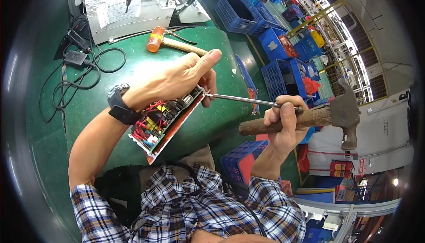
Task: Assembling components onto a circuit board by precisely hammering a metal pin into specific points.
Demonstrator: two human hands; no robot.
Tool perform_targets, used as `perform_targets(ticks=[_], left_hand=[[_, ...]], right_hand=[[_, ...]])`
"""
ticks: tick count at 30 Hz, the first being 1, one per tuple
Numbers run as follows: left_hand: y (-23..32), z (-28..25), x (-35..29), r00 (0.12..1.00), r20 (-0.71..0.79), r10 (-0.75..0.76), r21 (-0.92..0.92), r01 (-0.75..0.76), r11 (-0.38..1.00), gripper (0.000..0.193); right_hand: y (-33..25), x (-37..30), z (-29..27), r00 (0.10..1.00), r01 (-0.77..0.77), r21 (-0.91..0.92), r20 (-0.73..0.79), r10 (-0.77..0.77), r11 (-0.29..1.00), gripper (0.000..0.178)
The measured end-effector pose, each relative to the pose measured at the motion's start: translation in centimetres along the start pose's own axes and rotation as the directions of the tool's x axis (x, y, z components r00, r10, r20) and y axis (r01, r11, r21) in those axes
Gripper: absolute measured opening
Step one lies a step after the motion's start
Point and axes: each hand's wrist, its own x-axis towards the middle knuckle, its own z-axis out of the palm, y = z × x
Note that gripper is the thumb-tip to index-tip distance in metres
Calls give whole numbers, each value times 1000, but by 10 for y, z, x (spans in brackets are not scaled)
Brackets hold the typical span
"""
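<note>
My left hand [183, 77] is closed around the upper end of an open metal housing with a circuit board [161, 123] in it, packed with red wires and components. Its fingers are partly hidden behind the housing, and the thumb points up and right. In my right hand [287, 123] are two things at once: a claw hammer [316, 116], gripped by its wooden handle with the head to the right, and a thin metal rod [241, 98], like a screwdriver shaft. The rod's far tip meets the housing's upper right corner, beside my left fingers. My right fingers hide its other end.
An orange-headed mallet [155, 40] lies on the green table [212, 128] beyond my left hand. Black cables with a power adapter [76, 59] coil at the left. A metal fixture [133, 26] stands at the back. Blue crates [234, 15] line the floor to the right.
</note>
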Motion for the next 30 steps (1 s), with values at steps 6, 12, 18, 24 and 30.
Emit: perform_targets(ticks=[6,12,18,24,30], left_hand=[[16,2,-2,990,-130,48,-161,-69,985,91],[27,4,-5,985,-113,128,-93,-138,986,94],[38,6,-2,992,-18,123,-38,-124,992,93],[37,6,1,994,0,109,-33,-109,993,94],[36,7,-1,994,-50,99,-59,-102,993,100]], right_hand=[[0,-10,-4,995,68,-94,84,-60,993,20],[6,-21,-5,986,140,-173,120,-120,975,20],[0,-21,4,995,98,-176,53,-90,980,21],[6,-29,16,995,68,-36,-64,-70,997,23],[9,-31,21,986,115,69,-126,-106,991,24]])
